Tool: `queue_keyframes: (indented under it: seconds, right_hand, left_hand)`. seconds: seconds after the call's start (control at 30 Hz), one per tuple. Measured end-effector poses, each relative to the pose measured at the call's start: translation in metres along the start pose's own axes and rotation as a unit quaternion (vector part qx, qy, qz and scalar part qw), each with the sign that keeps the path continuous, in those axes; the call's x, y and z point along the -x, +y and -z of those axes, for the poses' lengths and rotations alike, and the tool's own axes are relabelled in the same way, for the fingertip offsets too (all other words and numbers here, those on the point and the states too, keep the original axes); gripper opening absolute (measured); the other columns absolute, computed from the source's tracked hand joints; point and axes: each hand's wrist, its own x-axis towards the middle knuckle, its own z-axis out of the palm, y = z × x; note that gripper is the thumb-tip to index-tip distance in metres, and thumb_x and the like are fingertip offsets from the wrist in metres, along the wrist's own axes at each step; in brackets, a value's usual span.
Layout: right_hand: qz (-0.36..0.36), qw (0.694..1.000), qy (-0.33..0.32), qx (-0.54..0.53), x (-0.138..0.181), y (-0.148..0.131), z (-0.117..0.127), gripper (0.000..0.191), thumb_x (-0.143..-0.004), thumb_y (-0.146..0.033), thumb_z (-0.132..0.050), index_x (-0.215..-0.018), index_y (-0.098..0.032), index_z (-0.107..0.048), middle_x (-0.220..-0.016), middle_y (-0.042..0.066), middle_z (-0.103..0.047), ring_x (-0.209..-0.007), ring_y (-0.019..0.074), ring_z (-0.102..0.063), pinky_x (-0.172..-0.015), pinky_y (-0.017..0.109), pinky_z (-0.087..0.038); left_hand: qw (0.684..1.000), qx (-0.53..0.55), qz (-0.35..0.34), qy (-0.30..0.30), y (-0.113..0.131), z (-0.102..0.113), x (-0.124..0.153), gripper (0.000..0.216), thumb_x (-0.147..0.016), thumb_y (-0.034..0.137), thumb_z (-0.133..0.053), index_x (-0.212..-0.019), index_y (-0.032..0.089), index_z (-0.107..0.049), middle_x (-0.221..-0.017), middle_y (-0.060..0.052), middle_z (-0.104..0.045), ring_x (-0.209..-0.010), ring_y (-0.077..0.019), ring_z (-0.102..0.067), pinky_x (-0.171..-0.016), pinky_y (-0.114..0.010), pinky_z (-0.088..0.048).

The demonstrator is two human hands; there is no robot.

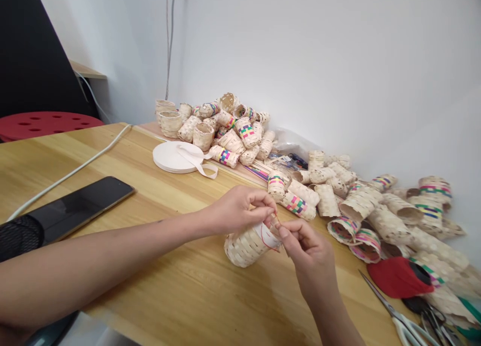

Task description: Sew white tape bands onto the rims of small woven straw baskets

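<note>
A small woven bamboo basket lies tilted on the table below my hands, with a white fabric band around its rim. Red thread loops over the band and runs up to my fingertips. My left hand is closed in a pinch on the thread, just above the rim. Close to it, my right hand also pinches the thread, at the basket's right side. The fingertips nearly meet, and any needle between them is too small to make out.
Many woven baskets are heaped along the wall. A roll of white ribbon lies behind my left arm. At left are a phone and a white cable. Scissors and a red fabric piece lie at right.
</note>
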Motion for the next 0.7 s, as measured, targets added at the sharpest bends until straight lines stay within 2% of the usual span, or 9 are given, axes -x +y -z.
queue_keyframes:
  seconds: [0.17,0.33,0.5,0.6,0.7]
  right_hand:
    - [0.003,1.000,0.015,-0.013,-0.001,-0.002,0.000,0.022,-0.080,-0.037,-0.060,-0.071,-0.018,-0.064,-0.050,-0.005,-0.043,-0.048,0.0096,-0.037,-0.047,0.022,-0.033]
    - [-0.002,0.999,0.038,-0.038,-0.003,-0.001,0.001,0.020,-0.079,-0.036,-0.063,-0.073,-0.018,-0.066,-0.051,-0.005,-0.044,-0.049,0.0083,-0.037,-0.048,0.020,-0.033]
    - [-0.013,0.998,0.046,-0.048,-0.005,0.001,0.003,0.022,-0.079,-0.039,-0.062,-0.075,-0.017,-0.066,-0.052,-0.005,-0.044,-0.050,0.0093,-0.038,-0.049,0.021,-0.033]
    - [-0.004,0.998,0.046,-0.030,-0.007,0.004,0.006,0.025,-0.079,-0.041,-0.062,-0.075,-0.017,-0.065,-0.051,-0.005,-0.042,-0.050,0.0096,-0.036,-0.048,0.022,-0.030]
    - [0.006,0.997,0.072,-0.004,-0.010,0.009,0.011,0.027,-0.079,-0.042,-0.063,-0.076,-0.016,-0.066,-0.051,-0.005,-0.039,-0.049,0.0092,-0.033,-0.047,0.023,-0.026]
  left_hand:
    - [0.999,0.052,0.011,0.001,-0.003,-0.001,0.000,0.013,-0.084,0.024,-0.053,-0.083,0.013,-0.061,-0.065,0.000,-0.066,-0.060,-0.0114,-0.059,-0.059,-0.021,-0.044]
    - [0.995,0.091,0.002,-0.030,-0.003,0.000,0.000,0.018,-0.086,0.027,-0.053,-0.094,0.013,-0.061,-0.060,0.002,-0.060,-0.056,-0.0101,-0.055,-0.056,-0.020,-0.042]
    - [0.997,0.049,-0.014,-0.057,-0.001,0.002,0.002,0.033,-0.080,0.023,-0.061,-0.113,0.014,-0.061,-0.068,0.000,-0.064,-0.068,-0.0131,-0.059,-0.065,-0.023,-0.045]
    - [0.996,0.042,-0.023,-0.074,-0.001,0.003,0.003,0.037,-0.079,0.020,-0.061,-0.115,0.015,-0.061,-0.075,-0.001,-0.066,-0.073,-0.0137,-0.060,-0.069,-0.024,-0.046]
    - [0.996,0.041,-0.024,-0.076,-0.002,0.003,0.004,0.039,-0.078,0.015,-0.059,-0.117,0.016,-0.061,-0.077,-0.001,-0.066,-0.074,-0.0137,-0.060,-0.069,-0.024,-0.046]
